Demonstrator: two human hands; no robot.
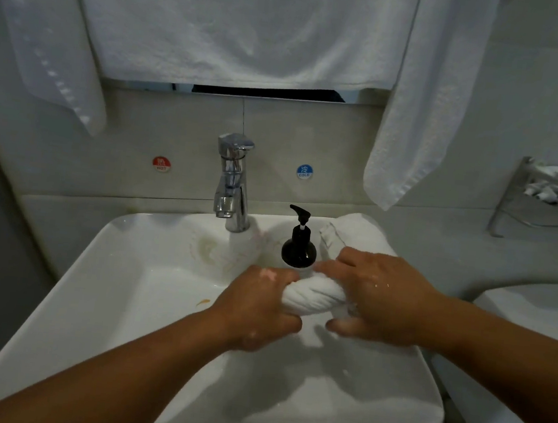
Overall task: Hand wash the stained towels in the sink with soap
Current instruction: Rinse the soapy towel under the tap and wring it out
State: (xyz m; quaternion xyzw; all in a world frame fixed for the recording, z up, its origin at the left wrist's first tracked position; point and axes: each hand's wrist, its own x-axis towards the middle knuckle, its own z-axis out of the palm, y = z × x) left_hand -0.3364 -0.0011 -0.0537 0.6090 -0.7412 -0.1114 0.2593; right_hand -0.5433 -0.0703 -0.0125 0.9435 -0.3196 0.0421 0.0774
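Left hand (257, 307), right hand (385, 301) curled tight on twisted white cloth towel (313, 296) over white ceramic sink (118, 284), right side (red HOT sticker (161, 164), blue COLD sticker (304, 172) behind).

Left hand (257, 307), right hand (378, 301) both curled tight round twisted towel (313, 297).

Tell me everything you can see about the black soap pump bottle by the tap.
The black soap pump bottle is glossy, with a squat round body, narrow neck, and a pump head whose spout points left; a white stem shows under it. It stands upright on the back ledge of the sink, right of the faucet, beside a folded white towel. Fingertips of the right hand lie near its base; contact unclear.
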